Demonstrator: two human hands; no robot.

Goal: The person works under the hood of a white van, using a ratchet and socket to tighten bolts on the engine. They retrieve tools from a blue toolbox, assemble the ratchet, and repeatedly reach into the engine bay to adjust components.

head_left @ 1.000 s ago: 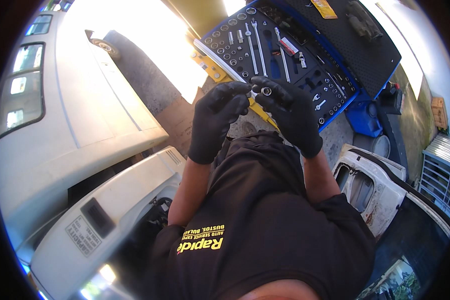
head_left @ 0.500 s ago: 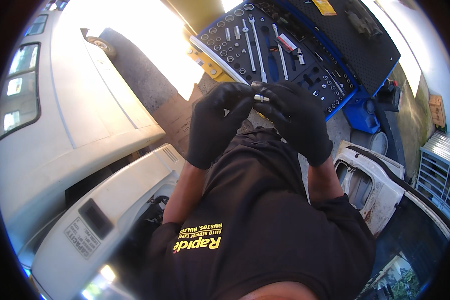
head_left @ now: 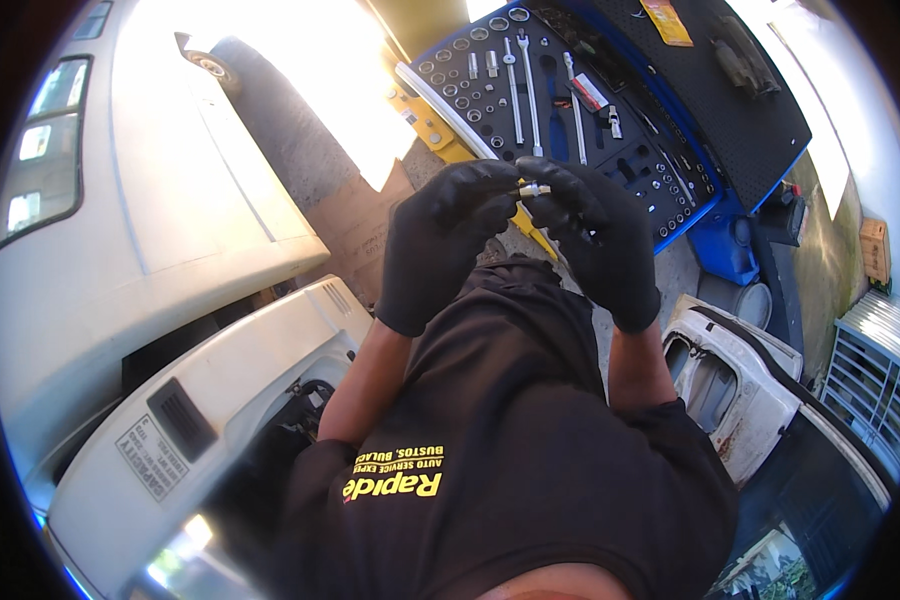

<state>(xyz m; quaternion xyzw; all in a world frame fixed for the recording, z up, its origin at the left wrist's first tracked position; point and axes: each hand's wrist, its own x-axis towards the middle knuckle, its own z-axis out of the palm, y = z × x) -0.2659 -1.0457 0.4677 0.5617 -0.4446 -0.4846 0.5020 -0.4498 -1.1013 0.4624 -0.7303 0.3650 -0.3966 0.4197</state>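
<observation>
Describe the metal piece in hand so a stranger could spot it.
Below the picture's blue tool case, find the black-gloved left hand and right hand. Between them is the short silver piece, held, unlike the sockets set in the case.

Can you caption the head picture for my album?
Gloved left hand and right hand meet at a shiny metal piece, blue toolbox beyond.

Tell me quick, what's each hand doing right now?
Left hand: curled, but whether it holds anything cannot be told.
Right hand: closed on a small silver metal piece.
</observation>
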